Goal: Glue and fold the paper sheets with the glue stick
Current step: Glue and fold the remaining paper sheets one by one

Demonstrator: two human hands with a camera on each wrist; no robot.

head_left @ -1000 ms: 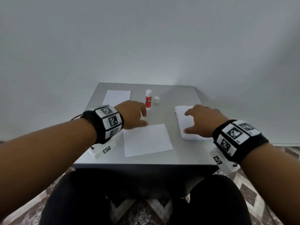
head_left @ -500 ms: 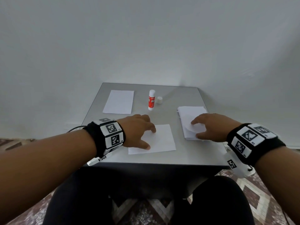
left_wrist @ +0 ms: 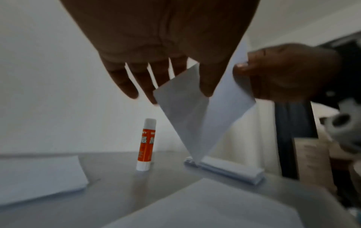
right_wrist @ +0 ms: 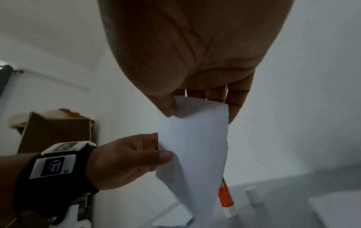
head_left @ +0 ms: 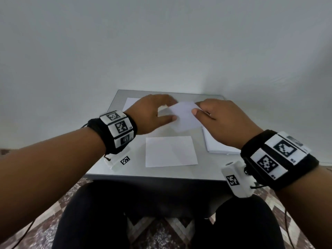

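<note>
Lifted sheet: I hold one paper sheet [head_left: 185,116] in the air above the table [head_left: 136,169], between both my hands, so that nothing below sticks to it or drags with it.
Left hand: my left hand [head_left: 152,114] pinches the left edge of this sheet with thumb against fingers; in the left wrist view the other fingers are spread and straight behind the paper.
Right hand: my right hand [head_left: 222,121] pinches the opposite edge, thumb on top. I think two grips are used because such thin paper hangs and bends when it is held by one side only.
Sheet on the table: a second sheet [head_left: 170,151] lies flat in front of me, near the front edge, probably ready to receive the lifted one.
Paper stack: the stack [head_left: 217,146] lies on the right, partly under my right hand, close by for taking the next sheets.
Far sheet: another sheet [head_left: 130,103] lies at the far left, mostly hidden by my left hand.
Glue stick: the glue stick [left_wrist: 146,145] stands upright in the far middle of the table, apart from all the papers, with nobody touching it. Its cap [right_wrist: 252,195] seems to stand beside it, but this part is blurred.
Step in hand: in my judgement I am positioning the lifted sheet; gluing is not yet begun.
</note>
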